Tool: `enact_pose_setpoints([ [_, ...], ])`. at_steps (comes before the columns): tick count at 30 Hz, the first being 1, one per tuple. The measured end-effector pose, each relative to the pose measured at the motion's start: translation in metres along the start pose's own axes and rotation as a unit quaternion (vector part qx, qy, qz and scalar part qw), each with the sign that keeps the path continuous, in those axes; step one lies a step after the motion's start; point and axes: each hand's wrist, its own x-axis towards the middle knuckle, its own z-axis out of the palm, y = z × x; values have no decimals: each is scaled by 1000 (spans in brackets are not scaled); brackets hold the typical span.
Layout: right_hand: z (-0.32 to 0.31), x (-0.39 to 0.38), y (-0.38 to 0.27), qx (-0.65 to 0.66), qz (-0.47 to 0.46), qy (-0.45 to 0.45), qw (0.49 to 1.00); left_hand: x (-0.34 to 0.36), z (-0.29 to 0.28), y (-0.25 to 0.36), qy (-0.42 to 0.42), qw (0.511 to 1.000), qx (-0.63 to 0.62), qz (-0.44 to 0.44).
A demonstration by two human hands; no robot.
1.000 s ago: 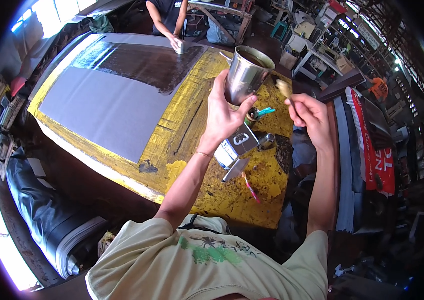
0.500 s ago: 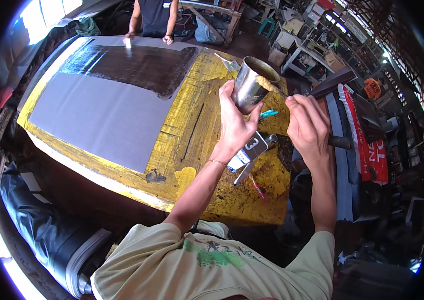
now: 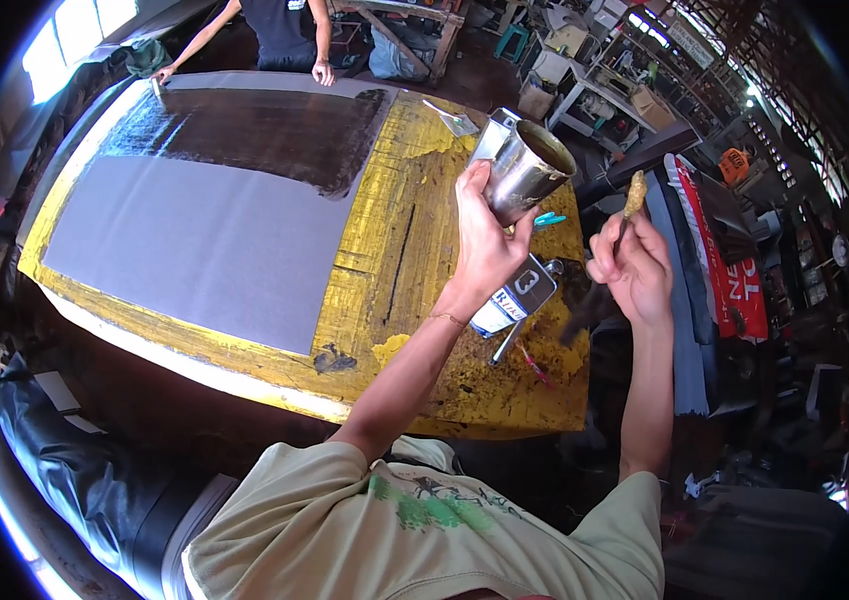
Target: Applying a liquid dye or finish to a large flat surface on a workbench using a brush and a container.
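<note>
Right of centre in the frame, the left hand [image 3: 485,245] grips a tilted metal cup [image 3: 530,172] whose mouth faces right toward the brush [image 3: 630,205] pinched upright in the closed right hand [image 3: 635,270].

Shiny metal cup [image 3: 528,172]; rough, yellow-crusted wooden table [image 3: 400,255].

A workshop: a broad wooden worktable crusted with yellow glue [image 3: 425,250] carries a large grey fabric sheet [image 3: 195,230], partly coated dark at its far end. Far right stand cluttered shelves and benches [image 3: 595,60], with stacked fabric rolls [image 3: 705,260] at the right.
</note>
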Motion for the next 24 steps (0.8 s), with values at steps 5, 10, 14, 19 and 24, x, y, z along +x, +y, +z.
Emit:
enact_pose_setpoints([
  [5,52,17,7,-621,-262,218,706,0,-20,-14,-15,999,-1,-28],
  [10,60,34,26,-807,-307,106,494,4,-30,-16,-6,1000,7,-7],
  [14,52,47,35,-815,-335,96,463,2,-35,-19,11,1000,9,-17],
  [19,47,53,35,-547,-131,154,813,1,-39,-29,21,999,-22,-34],
  [24,36,34,29,12,-43,60,997,5,-37,-29,6,999,-20,-41],
])
